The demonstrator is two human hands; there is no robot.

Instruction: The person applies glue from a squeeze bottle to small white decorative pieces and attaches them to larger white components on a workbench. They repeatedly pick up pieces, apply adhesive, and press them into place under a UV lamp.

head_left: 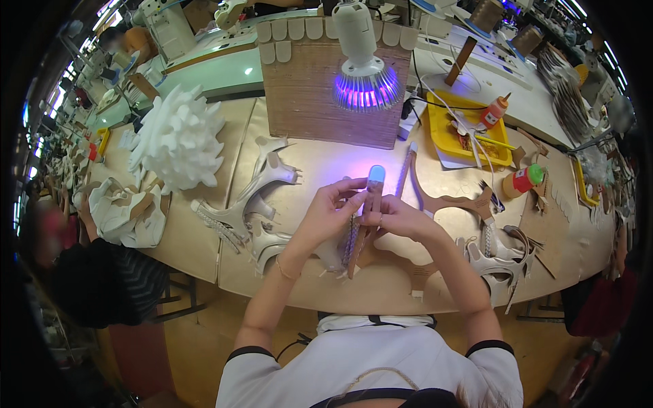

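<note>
Both my hands are raised over the table, below a lamp [368, 87] glowing violet. Between them stands a tan strap [373, 198] with a rounded end that shines pale blue. My left hand [335, 209] pinches the strap from the left, thumb and fingers closed on it. From the right, my right hand [403, 217] grips it with bent fingers. A braided strip hangs below the hands, partly hidden by them. Under my forearms lies a tan cut-out upper piece [415, 269], much of it covered.
Pale strappy shoe uppers [241, 197] lie left; a tan one [442, 202] and more pale ones [500, 262] lie right. Behind stands a brown board [306, 95]. A yellow tray [442, 139], a green-capped bottle [524, 180] and a white foam pile [180, 139] surround the work area.
</note>
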